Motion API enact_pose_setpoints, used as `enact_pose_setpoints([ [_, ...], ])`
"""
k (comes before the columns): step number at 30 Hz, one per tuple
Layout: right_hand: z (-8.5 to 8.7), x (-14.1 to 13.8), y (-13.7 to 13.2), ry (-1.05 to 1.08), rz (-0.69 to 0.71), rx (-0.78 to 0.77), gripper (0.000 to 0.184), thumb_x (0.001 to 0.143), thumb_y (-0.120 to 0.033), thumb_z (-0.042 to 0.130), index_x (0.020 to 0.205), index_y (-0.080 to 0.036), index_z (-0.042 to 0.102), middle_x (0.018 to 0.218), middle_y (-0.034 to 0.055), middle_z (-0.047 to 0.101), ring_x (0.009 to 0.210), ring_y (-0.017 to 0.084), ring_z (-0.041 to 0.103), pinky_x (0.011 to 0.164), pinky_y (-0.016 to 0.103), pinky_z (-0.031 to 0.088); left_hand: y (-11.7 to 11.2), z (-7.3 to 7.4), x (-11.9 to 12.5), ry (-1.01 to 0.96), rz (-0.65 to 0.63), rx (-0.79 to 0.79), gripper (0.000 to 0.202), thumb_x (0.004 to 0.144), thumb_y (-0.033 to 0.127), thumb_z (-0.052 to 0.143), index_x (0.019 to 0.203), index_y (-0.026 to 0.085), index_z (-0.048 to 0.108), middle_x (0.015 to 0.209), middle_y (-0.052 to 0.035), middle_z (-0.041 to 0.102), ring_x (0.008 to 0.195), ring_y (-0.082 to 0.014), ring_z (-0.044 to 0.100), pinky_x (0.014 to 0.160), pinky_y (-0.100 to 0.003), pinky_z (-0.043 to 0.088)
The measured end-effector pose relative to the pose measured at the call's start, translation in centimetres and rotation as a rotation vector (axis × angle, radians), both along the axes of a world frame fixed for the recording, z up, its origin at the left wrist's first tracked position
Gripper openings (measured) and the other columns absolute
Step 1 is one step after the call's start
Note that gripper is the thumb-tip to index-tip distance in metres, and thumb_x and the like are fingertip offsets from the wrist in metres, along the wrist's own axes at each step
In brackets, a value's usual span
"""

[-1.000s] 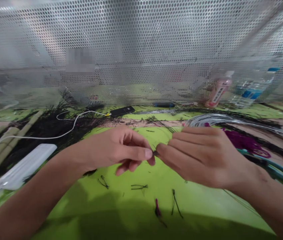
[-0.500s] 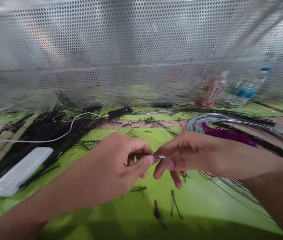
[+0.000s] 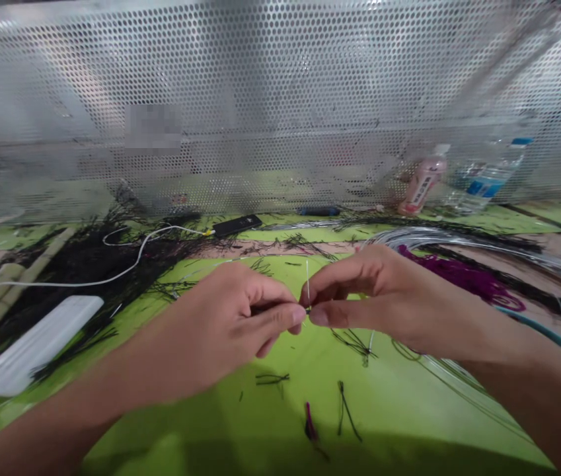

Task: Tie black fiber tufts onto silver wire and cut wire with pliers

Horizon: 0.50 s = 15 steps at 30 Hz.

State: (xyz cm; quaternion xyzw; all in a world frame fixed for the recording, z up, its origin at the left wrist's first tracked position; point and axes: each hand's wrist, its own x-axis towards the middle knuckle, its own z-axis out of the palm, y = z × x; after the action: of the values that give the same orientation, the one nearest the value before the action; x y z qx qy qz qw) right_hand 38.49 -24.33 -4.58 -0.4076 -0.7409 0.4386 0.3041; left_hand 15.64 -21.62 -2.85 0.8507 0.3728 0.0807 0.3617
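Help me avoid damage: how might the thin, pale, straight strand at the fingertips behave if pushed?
The pale strand is probably fairly stiff: its free length looks straight without visible support. Being so slender, it likely weighs little and may bend if pushed sideways.

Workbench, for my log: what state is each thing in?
Left hand: pinching a small dark piece
Right hand: at the piece, grip unclear
Thin strand: straight
Pink bottle: capped
Clear bottle: capped
Black device: lying flat
Purple thread: heaped
Wires: bundled
White cable: loosely curved
Black threads: strewn
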Motion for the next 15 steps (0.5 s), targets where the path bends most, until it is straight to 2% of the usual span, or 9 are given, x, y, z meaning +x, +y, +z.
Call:
enact_pose_setpoints([
  [3, 0.2, -0.3, -0.8, -0.116, -0.097, 0.291, 0.014, 0.091, -0.019, 0.067, 0.088, -0.026, 0.08, 0.077, -0.0052, 0.074, 0.068, 0.011, 0.065, 0.057, 0.022, 0.047, 0.0, 0.0, 0.0, -0.048, 0.007, -0.021, 0.038, 0.102, 0.045, 0.05, 0.075, 0.019, 0.061, 0.059, 0.0057, 0.054, 0.047, -0.0071, 0.04, 0.043, -0.021, 0.027],
  [5, -0.1, -0.6, -1.0, -0.156, -0.16, 0.538, 0.016, 0.092, -0.016, 0.067, 0.087, -0.024, 0.079, 0.077, -0.0046, 0.076, 0.067, 0.011, 0.068, 0.057, 0.023, 0.05, 0.0, 0.2, 0.0, -0.079, 0.028, -0.02, 0.038, 0.101, 0.043, 0.052, 0.073, 0.019, 0.061, 0.058, 0.0057, 0.054, 0.046, -0.0068, 0.04, 0.043, -0.021, 0.028],
  [9, -1.4, -1.1, -0.6, -0.289, -0.233, 1.323, 0.008, 0.086, -0.007, 0.072, 0.087, -0.012, 0.079, 0.079, 0.006, 0.079, 0.072, 0.018, 0.074, 0.066, 0.029, 0.057, 0.1, 0.5, 0.0, -0.139, 0.063, -0.039, 0.028, 0.099, 0.036, 0.056, 0.078, 0.02, 0.065, 0.055, 0.0075, 0.052, 0.043, -0.0066, 0.037, 0.041, -0.02, 0.026],
  [10, -1.7, -1.1, -0.5, -0.308, -0.223, 1.485, 0.008, 0.084, -0.005, 0.074, 0.088, -0.01, 0.079, 0.08, 0.0075, 0.08, 0.076, 0.019, 0.075, 0.07, 0.029, 0.058, 0.1, 0.6, 0.0, -0.146, 0.063, -0.039, 0.026, 0.099, 0.035, 0.057, 0.078, 0.02, 0.065, 0.055, 0.0079, 0.051, 0.043, -0.0066, 0.036, 0.041, -0.02, 0.026],
  [11, -1.8, -1.0, -0.4, -0.319, -0.212, 1.574, 0.01, 0.083, -0.004, 0.075, 0.09, -0.01, 0.079, 0.081, 0.0074, 0.081, 0.077, 0.019, 0.076, 0.072, 0.029, 0.059, 0.1, 0.6, 0.0, -0.147, 0.064, -0.02, 0.027, 0.098, 0.034, 0.058, 0.076, 0.02, 0.063, 0.054, 0.008, 0.05, 0.044, -0.0066, 0.036, 0.041, -0.02, 0.026],
  [12, -1.7, -0.9, -0.3, -0.314, -0.209, 1.576, 0.011, 0.083, -0.005, 0.074, 0.091, -0.011, 0.079, 0.081, 0.0062, 0.081, 0.077, 0.019, 0.076, 0.073, 0.028, 0.06, 0.2, 0.7, 0.0, -0.144, 0.068, 0.028, 0.029, 0.098, 0.034, 0.057, 0.073, 0.019, 0.061, 0.054, 0.0081, 0.049, 0.044, -0.0065, 0.036, 0.042, -0.021, 0.026],
  [13, -1.5, -0.7, -0.3, -0.299, -0.201, 1.482, 0.011, 0.085, -0.006, 0.073, 0.092, -0.013, 0.078, 0.081, 0.0047, 0.081, 0.077, 0.017, 0.075, 0.072, 0.027, 0.06, 0.2, 0.6, 0.0, -0.142, 0.069, 0.104, 0.032, 0.099, 0.034, 0.057, 0.071, 0.019, 0.06, 0.054, 0.008, 0.048, 0.045, -0.0064, 0.036, 0.043, -0.021, 0.026],
  [15, -0.7, -0.2, -0.4, -0.264, -0.173, 1.102, 0.011, 0.093, -0.014, 0.067, 0.095, -0.016, 0.077, 0.082, 0.0016, 0.079, 0.072, 0.013, 0.074, 0.066, 0.023, 0.058, 0.2, 0.6, 0.2, -0.145, 0.05, 0.3, 0.034, 0.1, 0.032, 0.055, 0.07, 0.018, 0.059, 0.054, 0.008, 0.046, 0.046, -0.0059, 0.037, 0.045, -0.021, 0.026],
])
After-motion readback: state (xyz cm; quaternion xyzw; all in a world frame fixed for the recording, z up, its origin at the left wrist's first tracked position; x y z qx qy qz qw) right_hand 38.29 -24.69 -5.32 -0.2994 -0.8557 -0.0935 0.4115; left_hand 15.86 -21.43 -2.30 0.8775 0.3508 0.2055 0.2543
